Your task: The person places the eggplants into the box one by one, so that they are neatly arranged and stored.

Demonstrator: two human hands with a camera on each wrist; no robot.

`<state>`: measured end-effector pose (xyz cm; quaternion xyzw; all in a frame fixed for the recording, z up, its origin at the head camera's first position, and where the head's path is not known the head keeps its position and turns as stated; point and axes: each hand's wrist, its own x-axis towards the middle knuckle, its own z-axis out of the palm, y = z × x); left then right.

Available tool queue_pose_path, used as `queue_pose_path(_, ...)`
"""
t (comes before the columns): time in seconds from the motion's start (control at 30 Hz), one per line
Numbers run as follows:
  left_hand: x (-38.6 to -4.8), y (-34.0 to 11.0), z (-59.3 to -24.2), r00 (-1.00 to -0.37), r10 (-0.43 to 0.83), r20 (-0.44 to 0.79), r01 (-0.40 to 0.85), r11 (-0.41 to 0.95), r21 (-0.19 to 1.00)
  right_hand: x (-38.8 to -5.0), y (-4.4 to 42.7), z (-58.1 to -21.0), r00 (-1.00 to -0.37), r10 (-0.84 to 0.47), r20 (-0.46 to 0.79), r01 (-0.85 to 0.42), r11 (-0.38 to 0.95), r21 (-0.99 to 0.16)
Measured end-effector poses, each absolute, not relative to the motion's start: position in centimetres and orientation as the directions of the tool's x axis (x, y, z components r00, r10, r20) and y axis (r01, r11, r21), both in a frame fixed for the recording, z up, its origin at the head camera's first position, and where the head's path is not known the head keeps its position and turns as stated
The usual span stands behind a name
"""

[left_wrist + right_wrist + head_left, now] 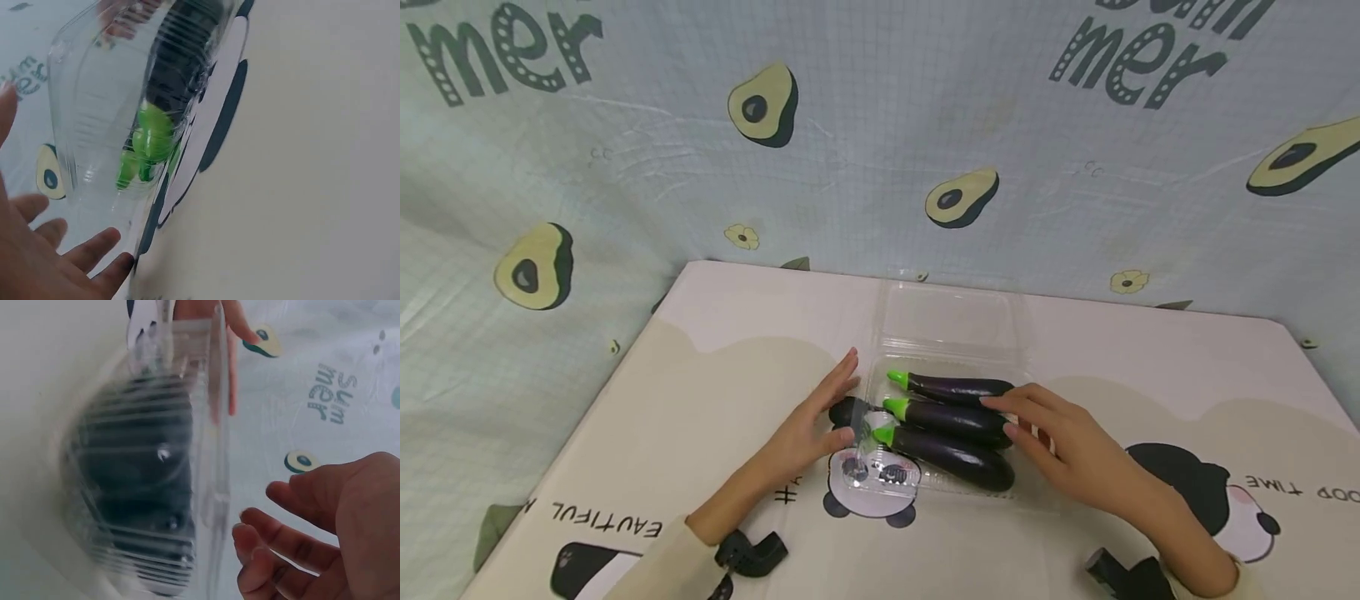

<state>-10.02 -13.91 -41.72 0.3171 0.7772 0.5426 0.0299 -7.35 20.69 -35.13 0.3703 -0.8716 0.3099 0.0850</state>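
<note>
Three dark purple eggplants [951,457] with bright green stem ends lie side by side in a clear plastic clamshell container [951,315], stems to the left. Its lid is folded back toward the wall. My left hand [805,433] is at the container's left side, fingers spread and holding nothing. In the left wrist view the green stem ends [153,134] show through the ribbed plastic. By the eggplants' right ends is my right hand [1067,446], fingers loosely bent. The right wrist view shows those fingers empty, beside the container's rim [215,500].
The table [760,308] has a pale cover with cartoon bears and lettering. Behind it hangs a light curtain [865,133] printed with avocados. Black wrist mounts [751,554] are strapped at both wrists.
</note>
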Motion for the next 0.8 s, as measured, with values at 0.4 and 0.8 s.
queue_pose_path(0.4, -13.6, -14.0, -38.2, -0.919, 0.283, 0.276, 0.333, 0.179, 0.926, -9.9, 22.7, -33.8, -0.847, -0.314, 0.429, -0.523, 0.640, -0.563)
queue_pose_path(0.8, -17.2, -13.0, -36.7, -0.963, 0.188, 0.194, 0.190, -0.042, 0.981, -12.6, 24.6, -33.3, -0.961, -0.170, 0.219, -0.277, 0.535, -0.799)
